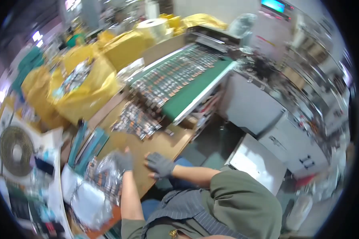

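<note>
My left hand (125, 161), in a grey glove with bare fingertips, is against the side of a clear plastic bag (107, 164) filled with small dark and orange packs. Blur and the bag hide most of its fingers, so its grip cannot be made out. To the right, my right hand (159, 165) wears the same kind of glove; its fingers are spread over the front edge of the brown table (141, 149), holding nothing. Farther up the table, a heap of small shiny packs (137, 119) lies below the end of the green conveyor belt (187, 97).
Rows of packs ride on the belt. Large yellow sacks (85, 93), one with packs inside, stand at the back left. A teal tool (89, 147), a white fan (16, 151) and a wrapped white bundle (89, 203) are on the left. Grey cabinets (253, 105) stand right.
</note>
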